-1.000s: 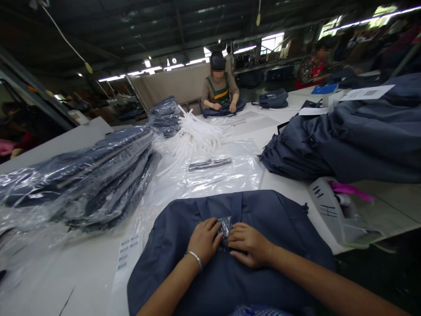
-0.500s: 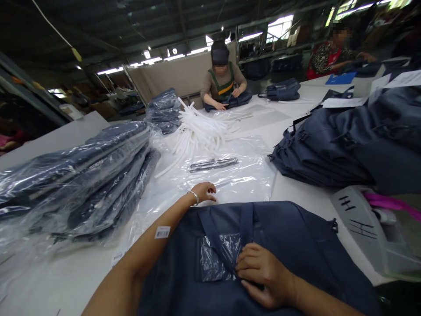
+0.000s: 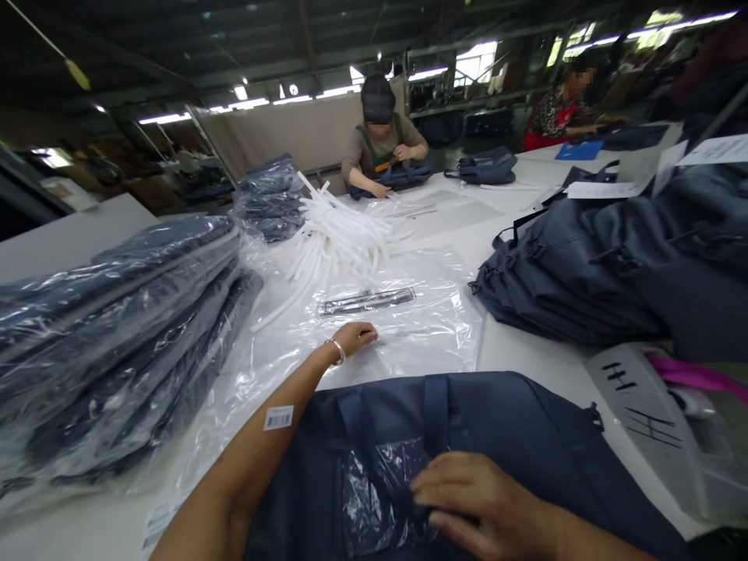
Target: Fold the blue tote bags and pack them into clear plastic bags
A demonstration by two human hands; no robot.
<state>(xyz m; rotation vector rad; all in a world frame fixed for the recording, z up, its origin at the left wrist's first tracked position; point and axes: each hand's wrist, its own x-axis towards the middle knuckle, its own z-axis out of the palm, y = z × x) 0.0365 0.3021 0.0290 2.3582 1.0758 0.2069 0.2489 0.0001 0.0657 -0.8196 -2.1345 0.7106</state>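
Observation:
A navy bag (image 3: 496, 421) lies flat in front of me, with two strap handles and a clear plastic packet (image 3: 374, 475) on its upper face. My right hand (image 3: 479, 499) is over the bag, its fingers curled on a strap handle (image 3: 400, 499) beside the packet. Beyond the bag's far edge, my left hand (image 3: 356, 339) pinches the top sheet of the flat clear plastic bags (image 3: 432, 343), which carry a printed black box. A barcode sticker (image 3: 279, 418) is on my left forearm.
Plastic-wrapped navy bags (image 3: 128, 335) are stacked at left. White strips (image 3: 342, 234) lie beyond the plastic. More navy bags (image 3: 584, 265) and a marked clear container (image 3: 636, 413) are at right. A co-worker (image 3: 382, 140) handles a navy bag across the table.
My left hand's fingers have closed on the plastic, from being apart. My right hand stays on the strap and sits slightly lower in view. The camera has shifted a little.

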